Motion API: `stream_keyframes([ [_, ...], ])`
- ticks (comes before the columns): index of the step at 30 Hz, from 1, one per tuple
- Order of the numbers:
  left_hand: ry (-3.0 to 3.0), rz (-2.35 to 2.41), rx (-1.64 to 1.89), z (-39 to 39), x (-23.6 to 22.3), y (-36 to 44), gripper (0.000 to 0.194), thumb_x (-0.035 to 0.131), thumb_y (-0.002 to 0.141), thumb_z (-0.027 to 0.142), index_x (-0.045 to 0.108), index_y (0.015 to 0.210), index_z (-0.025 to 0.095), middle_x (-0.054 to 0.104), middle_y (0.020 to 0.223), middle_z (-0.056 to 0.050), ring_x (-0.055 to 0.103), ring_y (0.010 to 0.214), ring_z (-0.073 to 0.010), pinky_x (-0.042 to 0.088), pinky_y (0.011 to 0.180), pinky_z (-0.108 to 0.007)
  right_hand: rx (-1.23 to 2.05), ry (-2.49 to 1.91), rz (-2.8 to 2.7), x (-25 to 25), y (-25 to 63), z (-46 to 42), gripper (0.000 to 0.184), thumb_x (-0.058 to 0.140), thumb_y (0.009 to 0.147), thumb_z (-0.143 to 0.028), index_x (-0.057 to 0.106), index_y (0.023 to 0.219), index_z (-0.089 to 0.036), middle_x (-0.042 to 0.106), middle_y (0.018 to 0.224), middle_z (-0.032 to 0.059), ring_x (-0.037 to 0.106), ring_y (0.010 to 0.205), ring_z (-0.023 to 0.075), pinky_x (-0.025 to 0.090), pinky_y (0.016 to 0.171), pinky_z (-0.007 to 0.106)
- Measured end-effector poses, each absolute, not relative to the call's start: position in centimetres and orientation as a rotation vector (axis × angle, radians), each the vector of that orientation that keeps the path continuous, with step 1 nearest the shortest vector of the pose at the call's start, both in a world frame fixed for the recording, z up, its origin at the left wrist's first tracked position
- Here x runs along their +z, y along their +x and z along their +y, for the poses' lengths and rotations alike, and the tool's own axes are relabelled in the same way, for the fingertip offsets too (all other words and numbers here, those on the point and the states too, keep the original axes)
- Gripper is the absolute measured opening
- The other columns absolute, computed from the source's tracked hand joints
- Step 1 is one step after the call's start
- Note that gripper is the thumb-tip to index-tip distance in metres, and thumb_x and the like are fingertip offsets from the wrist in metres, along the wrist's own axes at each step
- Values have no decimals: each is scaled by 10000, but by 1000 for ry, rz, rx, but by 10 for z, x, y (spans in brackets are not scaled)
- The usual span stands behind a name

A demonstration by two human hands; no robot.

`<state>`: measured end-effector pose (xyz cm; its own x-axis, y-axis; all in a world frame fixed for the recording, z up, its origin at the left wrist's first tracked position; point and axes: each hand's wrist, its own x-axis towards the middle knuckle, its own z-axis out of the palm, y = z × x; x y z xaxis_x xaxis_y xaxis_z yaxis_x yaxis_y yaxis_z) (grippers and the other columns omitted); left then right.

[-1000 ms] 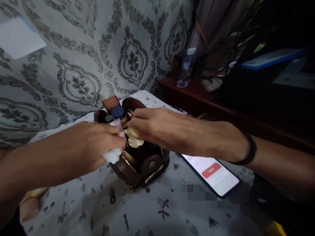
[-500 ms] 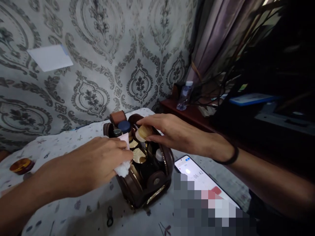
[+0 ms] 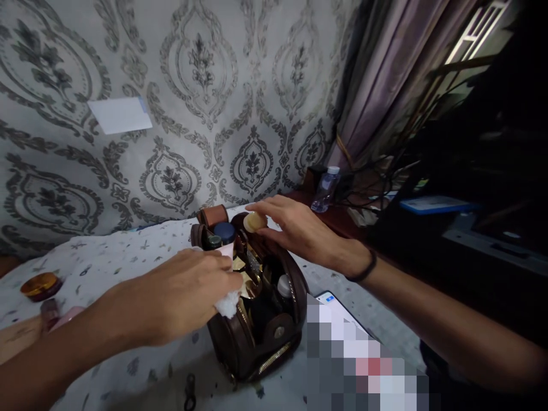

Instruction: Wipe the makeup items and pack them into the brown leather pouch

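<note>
An open dark brown zip bag [image 3: 233, 351] sits on the patterned white cloth, packed with several containers. My right hand [image 3: 299, 231] is over its far right side, thumb and fingers closed around a small round jar [image 3: 255, 221] with a yellowish side and a pale end. At the bag's left side my left hand [image 3: 184, 297] is closed on a crumpled white tissue [image 3: 228, 305]. A pale pink tube [image 3: 226, 250] shows by its fingers; whether it is held too, I cannot tell. In the bag are a blue lid [image 3: 225, 231], gold-coloured items [image 3: 249, 285] and a white cap [image 3: 284, 284].
Right of the bag lies a phone [image 3: 338, 308], partly blurred out. An amber round container [image 3: 40, 285] is at the far left. A clear bottle [image 3: 326, 191] stands on the dark red surface behind. The patterned wall closes off the back.
My right hand has lifted the small round jar higher relative to the bag. My left hand stays at the bag's left side with the tissue. The whole view has shifted slightly.
</note>
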<state>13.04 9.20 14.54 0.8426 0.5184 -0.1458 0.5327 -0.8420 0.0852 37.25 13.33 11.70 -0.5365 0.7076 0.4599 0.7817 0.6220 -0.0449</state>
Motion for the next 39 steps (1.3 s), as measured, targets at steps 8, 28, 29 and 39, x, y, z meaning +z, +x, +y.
stream_keyframes([
  [8, 2906, 878, -297, 90, 155, 141, 284, 502, 705, -40, 583, 811, 211, 683, 927, -30, 652, 910, -219, 450, 726, -295, -562, -1199, -2757, 117, 346, 154, 187, 471, 977, -137, 637, 1063, -129, 658, 1045, 129, 558, 967, 243, 369, 839, 357],
  [28, 2912, 861, -262, 89, 156, 137, 275, 544, 729, -31, 606, 866, 199, 690, 947, -31, 654, 889, -225, 435, 681, -307, -677, -1119, -3042, 113, 328, 180, 252, 475, 967, -130, 723, 990, -96, 656, 1116, 175, 530, 1064, 282, 368, 837, 388],
  [29, 2909, 870, -266, 89, 156, 137, 278, 534, 732, -38, 605, 862, 197, 691, 947, -32, 653, 898, -222, 437, 689, -304, -674, -1119, -3035, 113, 328, 180, 250, 474, 968, -130, 721, 994, -93, 654, 1112, 175, 529, 1063, 280, 367, 837, 384],
  [39, 2954, 849, -214, 88, 151, 137, 274, 528, 759, -39, 618, 881, 189, 703, 986, -38, 656, 918, -212, 450, 706, -304, -665, -1167, -3033, 112, 326, 174, 259, 468, 961, -108, 721, 1013, -97, 668, 1117, 172, 551, 1064, 287, 380, 842, 392],
])
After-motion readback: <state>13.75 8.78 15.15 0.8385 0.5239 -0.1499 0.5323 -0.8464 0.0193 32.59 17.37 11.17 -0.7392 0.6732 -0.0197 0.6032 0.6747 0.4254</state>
